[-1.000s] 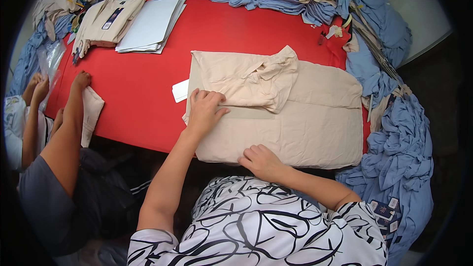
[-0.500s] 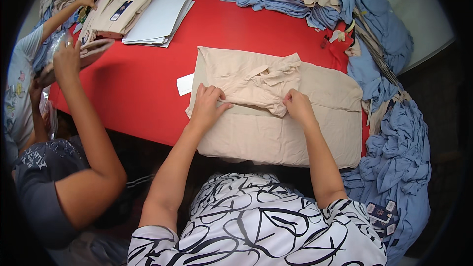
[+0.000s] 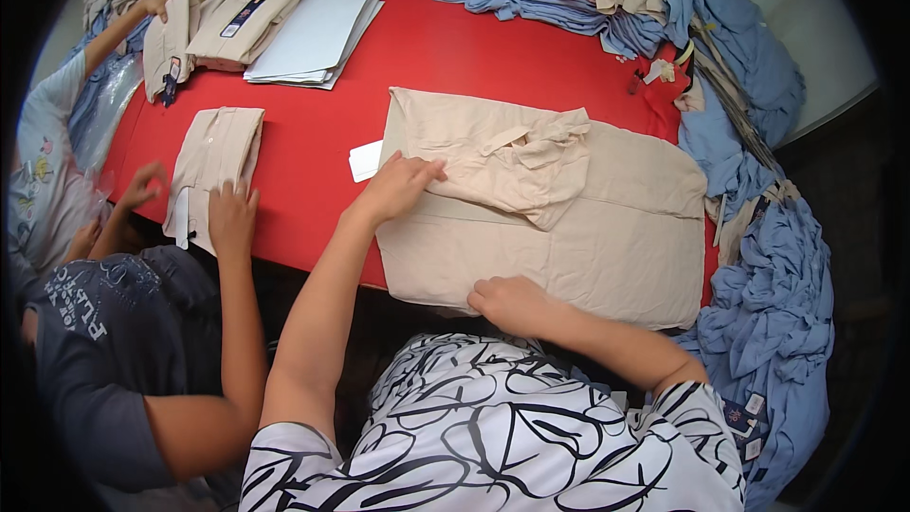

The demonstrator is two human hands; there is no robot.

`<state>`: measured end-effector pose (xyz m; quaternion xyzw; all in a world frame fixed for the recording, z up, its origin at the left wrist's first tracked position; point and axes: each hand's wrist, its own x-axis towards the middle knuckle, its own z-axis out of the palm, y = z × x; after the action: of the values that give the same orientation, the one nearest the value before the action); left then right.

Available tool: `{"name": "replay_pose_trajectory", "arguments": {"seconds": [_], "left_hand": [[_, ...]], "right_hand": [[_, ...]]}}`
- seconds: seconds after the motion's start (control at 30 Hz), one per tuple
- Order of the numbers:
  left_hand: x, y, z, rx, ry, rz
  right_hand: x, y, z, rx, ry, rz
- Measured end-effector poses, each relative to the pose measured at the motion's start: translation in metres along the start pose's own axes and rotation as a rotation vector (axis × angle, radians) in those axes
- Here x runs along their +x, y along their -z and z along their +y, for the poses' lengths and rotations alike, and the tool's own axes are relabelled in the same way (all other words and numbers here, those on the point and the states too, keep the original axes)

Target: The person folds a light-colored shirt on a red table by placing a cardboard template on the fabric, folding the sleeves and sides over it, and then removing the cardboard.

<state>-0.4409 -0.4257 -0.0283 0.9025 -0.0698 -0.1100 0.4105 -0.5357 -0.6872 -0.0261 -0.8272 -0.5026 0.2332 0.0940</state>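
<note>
A beige shirt (image 3: 626,246), partly folded, lies in front of me with its sleeve (image 3: 517,156) bunched over the middle. My left hand (image 3: 403,185) rests on the shirt's left side, fingers stretched out over the fold. At the near edge, my right hand (image 3: 515,305) has its fingers curled round the cloth; its fingertips are partly hidden and slightly blurred. A corner of white card (image 3: 365,161) sticks out from under the shirt on the left.
A red-covered table (image 3: 445,57) bears white boards (image 3: 313,38) and folded beige shirts (image 3: 232,24). Blue garments (image 3: 777,294) hang at the right edge; more lie along the back. On the left, a co-worker's hand (image 3: 232,216) touches a folded shirt (image 3: 216,156).
My right hand has left the sleeve and come down to the shirt's near edge. My left hand has shifted slightly up. The co-worker has laid a folded shirt on the table.
</note>
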Motion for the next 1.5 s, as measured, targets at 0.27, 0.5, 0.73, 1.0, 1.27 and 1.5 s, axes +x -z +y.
{"name": "replay_pose_trajectory", "arguments": {"seconds": [0.27, 0.5, 0.73, 1.0, 1.27, 1.5], "left_hand": [[0.008, 0.025, 0.014, -0.193, 0.45, 0.056], [0.004, -0.016, 0.021, 0.348, 0.219, 0.321], [0.026, -0.068, 0.009, 0.511, 0.004, 0.749], [0.041, -0.03, -0.022, 0.617, 0.049, 0.697], [0.036, -0.023, -0.021, 0.643, 0.214, 0.7], [0.043, -0.026, -0.003, 0.521, 0.217, 0.717]], "right_hand": [[0.051, 0.152, 0.134, 0.014, -0.358, 0.933], [-0.11, 0.026, 0.068, 0.027, -0.722, 0.848], [-0.235, -0.091, 0.105, -0.334, -0.979, 0.991], [-0.252, 0.083, 0.261, -0.462, -1.04, 0.899], [-0.155, -0.007, 0.272, -0.115, -0.981, 0.902], [-0.151, 0.048, 0.279, -0.215, -1.498, 0.679]]}}
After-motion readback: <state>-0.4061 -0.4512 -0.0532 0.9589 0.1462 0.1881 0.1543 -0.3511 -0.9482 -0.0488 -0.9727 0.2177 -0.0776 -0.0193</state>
